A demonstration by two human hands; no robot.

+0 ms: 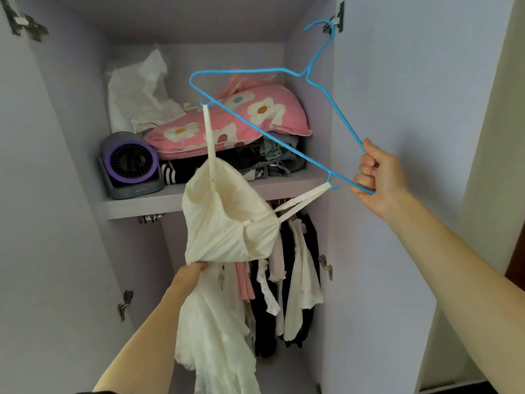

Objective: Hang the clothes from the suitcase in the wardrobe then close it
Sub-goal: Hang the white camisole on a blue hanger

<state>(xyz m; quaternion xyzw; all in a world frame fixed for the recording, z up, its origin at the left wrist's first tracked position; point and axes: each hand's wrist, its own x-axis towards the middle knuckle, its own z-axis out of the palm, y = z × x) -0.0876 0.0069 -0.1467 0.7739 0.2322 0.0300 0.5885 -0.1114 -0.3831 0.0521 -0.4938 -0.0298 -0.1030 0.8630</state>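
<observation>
A cream strappy dress (227,231) hangs by its two thin straps from the notches of a blue wire hanger (267,132), held tilted in front of the open wardrobe (71,137). My right hand (375,174) grips the hanger's lower right corner. My left hand (190,273) grips the bunched dress fabric at its middle; the skirt falls below over my forearm. The suitcase is out of view.
The wardrobe's upper shelf (159,200) holds a purple fan (129,163), a pink flowered pillow (227,120), white bags and folded clothes. Below it several garments (287,280) hang from a rail. Both lilac doors stand open, the right door (397,95) close behind the hanger's hook.
</observation>
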